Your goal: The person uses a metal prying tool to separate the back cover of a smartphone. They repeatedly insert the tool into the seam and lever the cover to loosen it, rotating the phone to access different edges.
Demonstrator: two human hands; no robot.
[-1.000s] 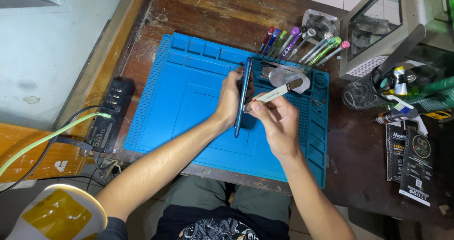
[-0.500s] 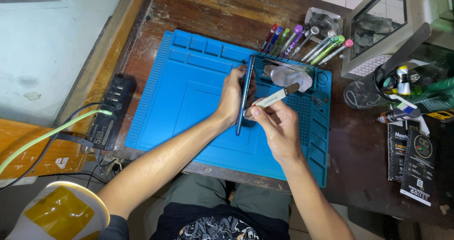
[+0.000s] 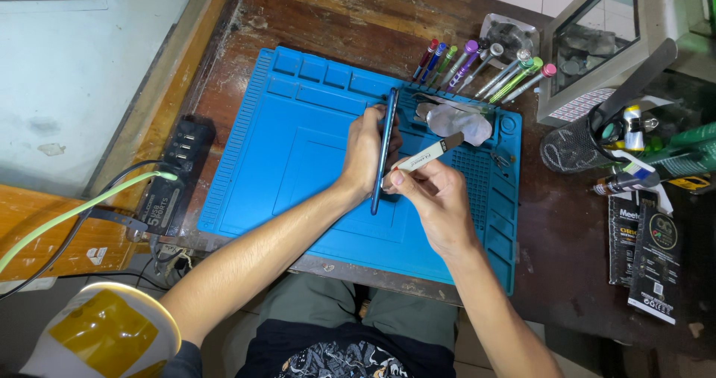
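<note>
Barely shifted, left hand (image 3: 365, 154) still grips upright phone (image 3: 384, 150); right hand (image 3: 436, 199) pinches white tool (image 3: 429, 153).

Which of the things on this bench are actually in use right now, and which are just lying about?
In use:
left hand, holding the thin dark-blue phone on edge
right hand, holding the flat white pry tool
blue silicone work mat

Lying about:
row of coloured-cap screwdrivers
black power strip
black mesh tool cup
</note>
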